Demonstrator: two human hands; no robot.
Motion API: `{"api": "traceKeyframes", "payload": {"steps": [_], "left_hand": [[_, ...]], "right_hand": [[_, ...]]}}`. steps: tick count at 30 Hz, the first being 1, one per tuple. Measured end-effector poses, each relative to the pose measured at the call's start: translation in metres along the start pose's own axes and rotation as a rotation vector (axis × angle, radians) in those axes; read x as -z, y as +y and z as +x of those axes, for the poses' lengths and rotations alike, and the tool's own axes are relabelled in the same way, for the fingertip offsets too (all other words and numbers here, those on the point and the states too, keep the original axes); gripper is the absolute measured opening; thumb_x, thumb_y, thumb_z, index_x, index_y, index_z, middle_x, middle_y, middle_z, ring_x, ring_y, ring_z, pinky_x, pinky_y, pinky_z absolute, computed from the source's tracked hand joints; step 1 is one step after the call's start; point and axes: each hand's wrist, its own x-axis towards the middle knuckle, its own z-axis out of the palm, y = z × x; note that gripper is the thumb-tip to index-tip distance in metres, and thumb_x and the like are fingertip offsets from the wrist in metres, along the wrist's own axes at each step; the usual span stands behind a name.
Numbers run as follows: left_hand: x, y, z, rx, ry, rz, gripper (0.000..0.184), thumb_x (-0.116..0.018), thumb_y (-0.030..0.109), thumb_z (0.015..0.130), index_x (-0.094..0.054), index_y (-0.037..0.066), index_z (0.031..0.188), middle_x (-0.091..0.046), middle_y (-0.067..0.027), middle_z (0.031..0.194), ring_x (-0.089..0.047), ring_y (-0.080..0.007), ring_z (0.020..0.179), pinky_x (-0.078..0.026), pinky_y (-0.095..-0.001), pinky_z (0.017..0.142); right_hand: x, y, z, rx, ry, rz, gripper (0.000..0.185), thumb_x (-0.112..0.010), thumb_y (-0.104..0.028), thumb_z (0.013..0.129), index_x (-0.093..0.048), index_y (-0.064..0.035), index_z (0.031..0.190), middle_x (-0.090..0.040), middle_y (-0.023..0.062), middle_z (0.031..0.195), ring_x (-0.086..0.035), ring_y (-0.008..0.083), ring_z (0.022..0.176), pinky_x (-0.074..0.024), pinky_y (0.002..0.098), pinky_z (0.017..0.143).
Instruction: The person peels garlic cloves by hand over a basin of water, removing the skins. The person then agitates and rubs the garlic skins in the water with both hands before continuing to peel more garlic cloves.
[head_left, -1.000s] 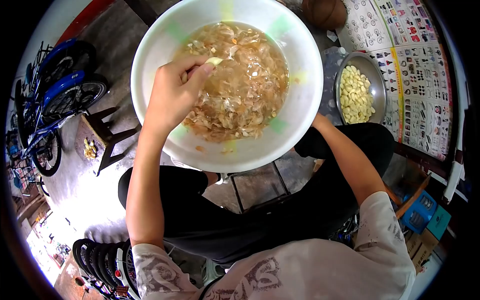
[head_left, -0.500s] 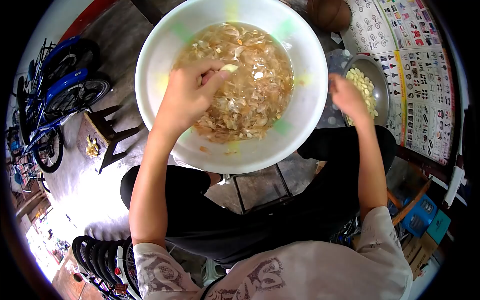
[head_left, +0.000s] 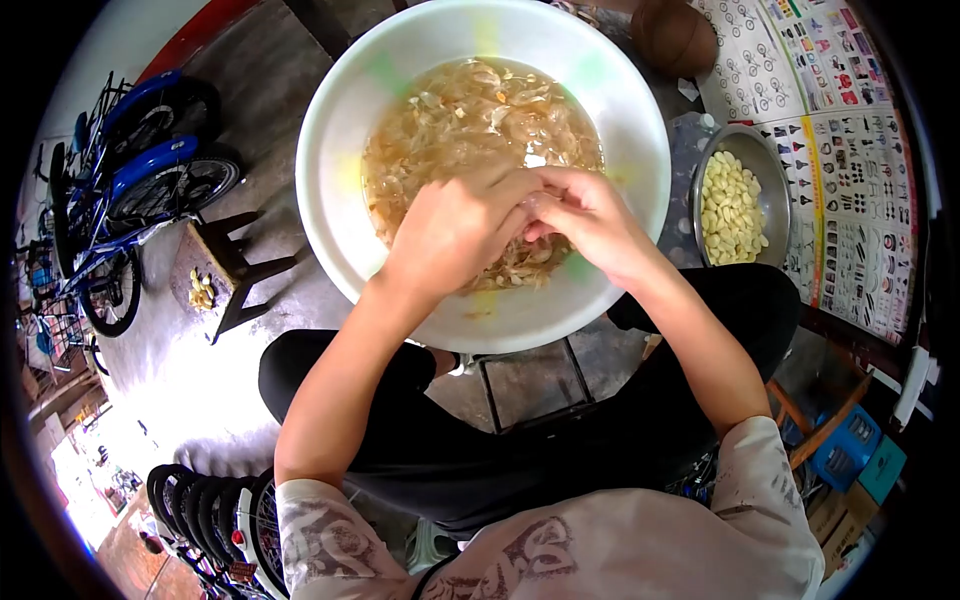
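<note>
The left hand [head_left: 455,225] and the right hand [head_left: 590,222] are meeting above the near half of a wide white basin [head_left: 328,150], their fingertips touching or nearly so. The left hand is showing its back, its fingers bending inward and partly closing; the right hand is curling, thumb and forefinger drawing close together. Whether either is gripping anything cannot be told, since the fingers are covering the space between them. Both forearms are crossing the basin's near rim, the left one slanting in from the near left, the right one from the near right. Inside the basin, thin brownish skins [head_left: 440,110] are floating in cloudy, amber-tinted water, spreading around and beneath the hands. Just to the right of the basin, a metal bowl [head_left: 779,185] is holding many pale, peeled cloves [head_left: 732,210], which are lying heaped and leaving part of its right inner wall showing. Beyond the bowl, a printed sheet [head_left: 855,190] bearing rows of small pictures is covering a surface, and a brown ball [head_left: 675,40] is resting near its far left corner. To the left of the basin, a small wooden stool [head_left: 232,255] is standing, with a little cluster of yellowish pieces [head_left: 201,290] lying at it. Farther left, blue-fendered bicycles [head_left: 150,165] are standing. Below the basin, the person's dark trousers [head_left: 480,460] are spreading to either side.
</note>
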Motion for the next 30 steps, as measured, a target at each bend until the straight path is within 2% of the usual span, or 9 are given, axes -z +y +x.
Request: {"api": "traceKeyframes", "payload": {"steps": [2,4,5,7,10,16,20,23,30], "left_hand": [[0.0,-0.003,-0.001,-0.007,-0.005,-0.005,0.016,-0.066,0.005,0.083,-0.065,0.005,0.1,-0.063,-0.0091,0.082,-0.063,-0.0193,0.069,-0.052,-0.0327,0.064],[0.005,-0.001,0.001,0.243,-0.172,-0.233,0.026,-0.061,0.003,0.086,-0.062,0.006,0.112,-0.061,-0.0057,0.089,-0.057,-0.0156,0.07,-0.048,-0.0263,0.067],[0.006,-0.001,0.001,0.24,-0.166,-0.228,0.026,-0.061,0.003,0.086,-0.062,0.006,0.112,-0.061,-0.0057,0.089,-0.057,-0.0156,0.07,-0.048,-0.0263,0.067],[0.003,-0.002,-0.001,0.529,-0.135,-0.838,0.038,-0.054,0.0,0.09,-0.052,0.005,0.127,-0.057,-0.0042,0.1,-0.054,-0.0122,0.078,-0.045,-0.0233,0.074],[0.004,-0.013,0.0,0.498,-0.079,-1.179,0.044,-0.045,-0.003,0.091,-0.043,-0.001,0.135,-0.058,-0.0092,0.112,-0.059,-0.0162,0.095,-0.048,-0.031,0.078],[0.007,-0.013,-0.004,0.517,-0.078,-1.024,0.033,-0.045,0.001,0.096,-0.051,-0.003,0.128,-0.061,-0.0113,0.118,-0.058,-0.0157,0.108,-0.049,-0.0301,0.089],[0.002,-0.014,-0.006,0.587,-0.046,-1.016,0.029,-0.055,0.005,0.097,-0.058,-0.004,0.124,-0.063,-0.0105,0.118,-0.062,-0.0161,0.107,-0.051,-0.0305,0.092],[-0.002,-0.015,-0.008,0.553,-0.028,-0.837,0.027,-0.061,-0.001,0.092,-0.062,-0.004,0.119,-0.064,-0.0107,0.117,-0.066,-0.0174,0.1,-0.054,-0.0286,0.088],[0.008,0.005,-0.005,0.475,-0.002,-0.587,0.025,-0.069,-0.005,0.086,-0.066,-0.005,0.11,-0.067,-0.0116,0.11,-0.067,-0.0166,0.099,-0.058,-0.025,0.078]], "right_hand": [[0.003,0.003,0.001,-0.037,0.044,0.092,0.025,-0.056,-0.011,0.099,-0.061,0.0032,0.119,-0.068,0.0076,0.097,-0.066,0.0128,0.083,-0.054,0.0257,0.074],[0.009,0.005,0.003,-0.056,0.008,0.094,0.026,-0.053,-0.009,0.1,-0.061,0.0025,0.121,-0.068,0.0082,0.098,-0.067,0.0134,0.083,-0.0535,0.0255,0.072],[0.009,0.003,0.004,-0.04,0.068,0.083,0.025,-0.053,-0.009,0.1,-0.061,0.002,0.121,-0.068,0.008,0.097,-0.066,0.0131,0.083,-0.0534,0.0251,0.073],[0.013,0.005,0.004,0.056,0.186,0.03,0.022,-0.049,-0.007,0.101,-0.062,-0.0002,0.117,-0.063,0.0038,0.088,-0.06,0.0099,0.077,-0.0489,0.0234,0.068],[0.021,0.006,0.005,0.094,0.187,-0.064,0.018,-0.051,-0.008,0.1,-0.06,-0.0012,0.114,-0.055,-0.0002,0.078,-0.051,0.0069,0.071,-0.0412,0.023,0.061],[0.005,0.006,0.004,0.307,0.178,-0.305,0.024,-0.061,-0.012,0.096,-0.052,-0.0026,0.116,-0.048,-0.0007,0.07,-0.045,0.0051,0.062,-0.0353,0.0235,0.056],[0.005,0.01,0.012,0.389,0.156,-0.456,0.029,-0.063,-0.013,0.094,-0.046,-0.0027,0.116,-0.05,0.0058,0.066,-0.047,0.0139,0.054,-0.0375,0.0309,0.053],[0.007,0.013,0.015,0.395,0.161,-0.487,0.031,-0.062,-0.013,0.094,-0.044,-0.003,0.117,-0.053,0.0092,0.066,-0.049,0.0194,0.054,-0.0384,0.0337,0.053],[0.0,0.0,0.009,0.413,0.145,-0.489,0.019,-0.062,-0.008,0.094,-0.05,-0.0011,0.107,-0.059,0.0116,0.068,-0.056,0.0208,0.058,-0.0433,0.033,0.057]]}}
